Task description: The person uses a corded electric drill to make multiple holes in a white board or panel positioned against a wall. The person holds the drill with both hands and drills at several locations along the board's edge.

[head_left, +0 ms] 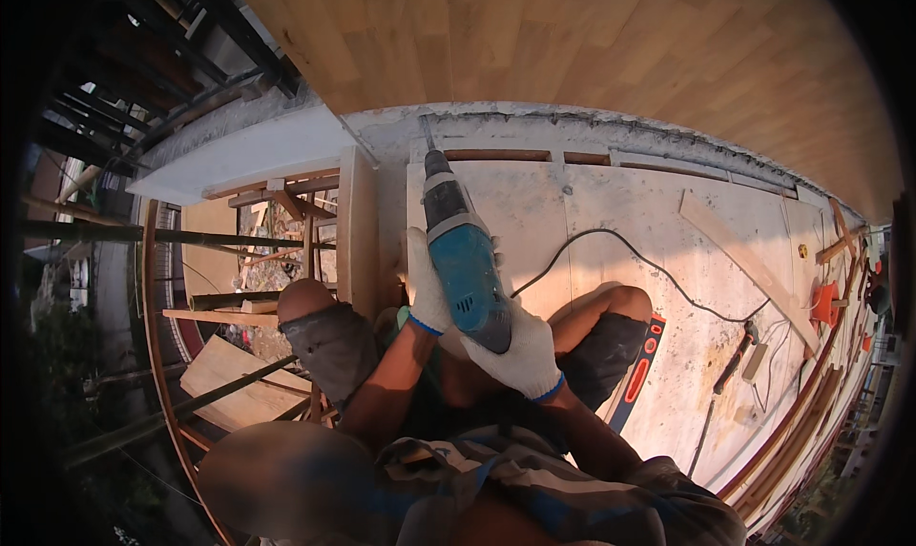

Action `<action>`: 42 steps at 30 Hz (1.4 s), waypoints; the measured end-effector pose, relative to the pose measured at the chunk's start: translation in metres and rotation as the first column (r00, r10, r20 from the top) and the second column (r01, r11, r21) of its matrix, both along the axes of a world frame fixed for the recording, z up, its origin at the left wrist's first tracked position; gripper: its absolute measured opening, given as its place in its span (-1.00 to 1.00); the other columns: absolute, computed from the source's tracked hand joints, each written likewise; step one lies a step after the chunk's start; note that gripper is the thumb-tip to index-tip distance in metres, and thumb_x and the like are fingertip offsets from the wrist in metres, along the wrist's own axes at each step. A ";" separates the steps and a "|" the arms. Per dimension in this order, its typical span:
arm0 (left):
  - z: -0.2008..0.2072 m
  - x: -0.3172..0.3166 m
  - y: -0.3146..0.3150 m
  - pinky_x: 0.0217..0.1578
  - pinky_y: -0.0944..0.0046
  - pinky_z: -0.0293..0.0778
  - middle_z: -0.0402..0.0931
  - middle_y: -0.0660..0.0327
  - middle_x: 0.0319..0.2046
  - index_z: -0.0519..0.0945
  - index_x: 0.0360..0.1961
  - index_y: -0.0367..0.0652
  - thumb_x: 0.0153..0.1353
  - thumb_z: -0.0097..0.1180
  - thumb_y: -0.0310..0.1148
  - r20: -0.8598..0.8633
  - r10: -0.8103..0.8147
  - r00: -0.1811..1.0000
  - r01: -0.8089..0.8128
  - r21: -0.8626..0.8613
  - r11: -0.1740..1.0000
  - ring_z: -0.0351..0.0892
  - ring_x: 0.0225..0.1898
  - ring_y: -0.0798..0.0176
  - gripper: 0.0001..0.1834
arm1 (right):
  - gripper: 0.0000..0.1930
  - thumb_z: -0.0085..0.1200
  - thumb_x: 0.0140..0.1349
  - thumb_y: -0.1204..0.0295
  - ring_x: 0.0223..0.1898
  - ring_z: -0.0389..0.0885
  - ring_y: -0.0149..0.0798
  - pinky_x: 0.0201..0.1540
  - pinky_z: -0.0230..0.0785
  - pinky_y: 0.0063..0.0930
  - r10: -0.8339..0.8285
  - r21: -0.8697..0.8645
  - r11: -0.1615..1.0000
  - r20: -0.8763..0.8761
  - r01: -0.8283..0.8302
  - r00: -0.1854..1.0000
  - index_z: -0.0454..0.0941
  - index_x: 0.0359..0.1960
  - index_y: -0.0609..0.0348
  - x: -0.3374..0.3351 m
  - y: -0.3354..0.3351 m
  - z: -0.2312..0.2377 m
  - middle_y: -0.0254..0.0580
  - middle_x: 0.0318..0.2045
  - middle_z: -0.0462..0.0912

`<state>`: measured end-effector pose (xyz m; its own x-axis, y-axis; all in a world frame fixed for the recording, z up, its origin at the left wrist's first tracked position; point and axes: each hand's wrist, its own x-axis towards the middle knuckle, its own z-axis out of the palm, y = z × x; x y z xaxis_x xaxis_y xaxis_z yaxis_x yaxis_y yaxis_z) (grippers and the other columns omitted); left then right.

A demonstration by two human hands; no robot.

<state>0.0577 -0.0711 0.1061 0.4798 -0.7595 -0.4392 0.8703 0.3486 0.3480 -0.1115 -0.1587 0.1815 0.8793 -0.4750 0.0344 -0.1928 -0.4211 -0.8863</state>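
A teal and black rotary hammer drill point(464, 271) lies between my two hands, pointing away from me. Its thin bit point(427, 134) reaches the rough concrete ledge point(386, 131) below the wood-plank surface; whether the tip has entered the concrete I cannot tell. My left hand point(426, 288), in a white knit glove with a blue cuff, is closed along the left side of the drill body. At the rear end, my right hand point(520, 357), gloved alike, wraps the handle. The drill body hides some of its fingers. A black power cord point(625, 233) runs off to the right.
Pale boards point(611, 203) form the platform I sit on. To the right are a spirit level point(639, 370), a loose wooden plank point(739, 260), a cord connection point(735, 360) and a red-orange container point(824, 303). At left, an opening shows timber framing point(305, 231) and bamboo poles point(124, 233).
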 end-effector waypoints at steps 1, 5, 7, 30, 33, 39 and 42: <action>0.001 0.004 0.002 -0.04 -0.04 0.85 0.70 -0.17 0.23 0.54 0.46 -0.25 0.24 -0.25 0.88 0.018 0.008 1.000 -0.008 -0.009 1.000 0.82 0.09 -0.14 0.36 | -0.39 0.63 0.18 0.18 -0.11 0.94 0.10 -0.04 0.76 -0.17 0.002 -0.001 1.000 -0.009 -0.002 1.000 0.70 0.15 0.30 0.005 0.003 0.009 0.11 -0.17 0.88; -0.007 0.026 0.014 -0.03 -0.11 0.85 0.67 -0.27 0.24 0.49 0.48 -0.36 0.16 -0.17 0.91 -0.064 -0.005 0.998 -0.012 -0.265 0.964 0.81 0.13 -0.19 0.45 | -0.38 0.63 0.19 0.14 -0.13 0.93 0.13 -0.07 0.77 -0.17 0.003 -0.017 1.000 -0.015 -0.004 1.000 0.71 0.16 0.28 0.026 0.018 0.037 0.13 -0.17 0.87; -0.016 0.033 0.023 0.04 -0.21 0.83 0.64 -0.32 0.25 0.47 0.48 -0.41 0.13 -0.13 0.92 -0.159 -0.035 0.987 -0.032 -0.400 0.916 0.79 0.17 -0.24 0.49 | -0.37 0.63 0.20 0.12 -0.12 0.92 0.15 -0.06 0.77 -0.16 0.010 -0.018 1.000 0.008 -0.010 1.000 0.71 0.17 0.27 0.035 0.025 0.046 0.14 -0.17 0.87; -0.057 0.051 0.031 0.38 -0.47 0.54 0.65 -0.21 0.31 0.51 0.47 -0.32 0.21 -0.11 0.88 -0.023 0.163 0.986 -0.164 -0.080 0.983 0.73 0.24 -0.33 0.38 | -0.41 0.51 0.33 0.08 -0.03 0.87 0.25 0.01 0.74 -0.05 -0.034 -0.126 0.992 -0.198 0.009 0.980 0.66 0.26 0.18 0.079 0.078 -0.011 0.15 -0.08 0.86; -0.069 0.038 0.023 0.26 -0.32 0.71 0.70 -0.24 0.20 0.54 0.43 -0.33 0.32 -0.13 0.81 -0.207 0.013 0.978 -0.068 -0.258 0.964 0.80 0.12 -0.29 0.29 | -0.35 0.52 0.30 0.08 0.01 0.86 0.23 0.05 0.73 -0.03 -0.004 -0.110 0.994 -0.169 -0.015 0.986 0.63 0.31 0.18 0.050 0.065 -0.044 0.17 -0.05 0.85; -0.057 -0.008 0.003 0.27 -0.16 0.74 0.70 -0.13 0.26 0.52 0.49 -0.22 0.40 -0.20 0.75 -0.074 0.041 0.996 -0.058 -0.248 0.967 0.78 0.19 -0.10 0.20 | -0.52 0.51 0.29 0.27 -0.10 0.88 0.07 -0.02 0.68 -0.18 -0.009 0.002 1.000 -0.136 0.009 0.991 0.67 0.13 0.27 0.007 0.030 -0.047 0.06 -0.15 0.86; -0.062 -0.021 0.007 0.31 -0.20 0.70 0.67 -0.19 0.30 0.48 0.51 -0.28 0.41 -0.17 0.73 -0.077 0.042 0.996 -0.061 -0.252 0.966 0.77 0.21 -0.18 0.22 | -0.50 0.50 0.27 0.29 -0.09 0.89 0.06 -0.01 0.69 -0.20 0.034 0.045 0.999 -0.144 -0.028 0.989 0.67 0.17 0.27 -0.009 0.028 -0.032 0.06 -0.15 0.86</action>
